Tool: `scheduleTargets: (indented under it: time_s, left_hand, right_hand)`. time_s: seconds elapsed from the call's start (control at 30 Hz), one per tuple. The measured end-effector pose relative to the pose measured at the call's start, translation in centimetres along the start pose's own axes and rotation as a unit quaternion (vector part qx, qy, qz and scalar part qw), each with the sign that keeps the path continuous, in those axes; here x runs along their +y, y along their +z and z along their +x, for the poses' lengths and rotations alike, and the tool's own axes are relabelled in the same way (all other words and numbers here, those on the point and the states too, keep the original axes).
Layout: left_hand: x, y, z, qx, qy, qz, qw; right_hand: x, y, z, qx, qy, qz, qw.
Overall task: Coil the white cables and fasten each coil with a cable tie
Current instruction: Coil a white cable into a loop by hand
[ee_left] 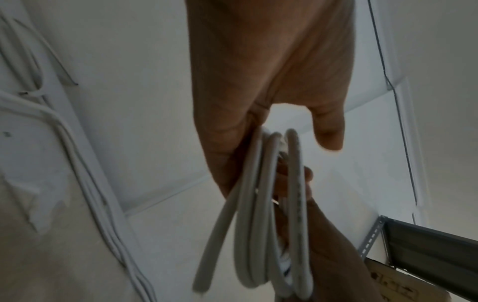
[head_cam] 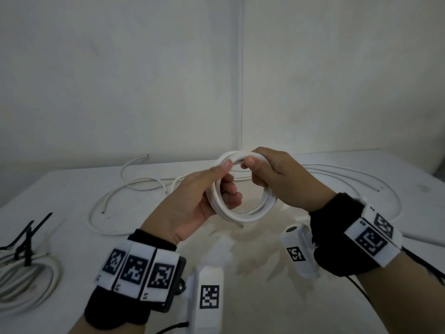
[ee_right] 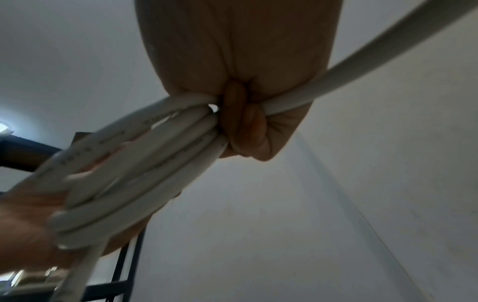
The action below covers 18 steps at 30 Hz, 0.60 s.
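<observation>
left hand: nearest me, fingers curled through the coil, thumb pressed on its top arc. Firm grip on the left side.
right hand: fingers wrapped round the turns on the right side, thumb pinching the top. Right wrist view shows the turns bunched inside the fist.
coil: several turns of white cable, held off the table between both hands. Cut tail end pokes out at the bottom, loose.
step: my read is winding is done or nearly so; next is the tie. No tie on this coil that I can see.
how to do it well: keep one hand clamping all the turns while the other goes for a tie. Tuck the tail along the bundle first, else it springs out. Tie where the turns lie flat together.
risk: stiff cable; slacken both grips and the loops fan open.
finished coil: far left on the table, black cable tie already round it.
loose cables: further back, uncoiled, spread across the table to the wall.
</observation>
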State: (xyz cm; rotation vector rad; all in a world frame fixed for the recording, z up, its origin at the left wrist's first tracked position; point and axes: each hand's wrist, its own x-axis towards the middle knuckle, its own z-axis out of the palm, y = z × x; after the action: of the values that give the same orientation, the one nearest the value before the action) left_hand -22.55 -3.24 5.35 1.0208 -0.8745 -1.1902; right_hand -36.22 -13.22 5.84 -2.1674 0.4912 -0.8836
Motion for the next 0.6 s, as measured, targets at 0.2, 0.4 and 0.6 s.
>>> scheduleTargets:
  time_s: [0.2,0.4,0.6]
  left_hand:
    - [-0.4,2.5,-0.8,0.093,0.045,0.038,0.994]
    - [-1.5,3.7,-1.0,0.130,0.094,-0.029,0.987]
    - [-2.4,3.7,-1.3,0.118,0.118,-0.062,0.984]
  right_hand:
    - [-1.0,-0.4,-1.0,-0.010,-0.009,0.005,1.000]
    - [-1.3,-0.2,-1.9,0.041,-0.002,0.045,0.998]
    - [-0.8,0.3,-2.4,0.087,0.008,0.026,0.996]
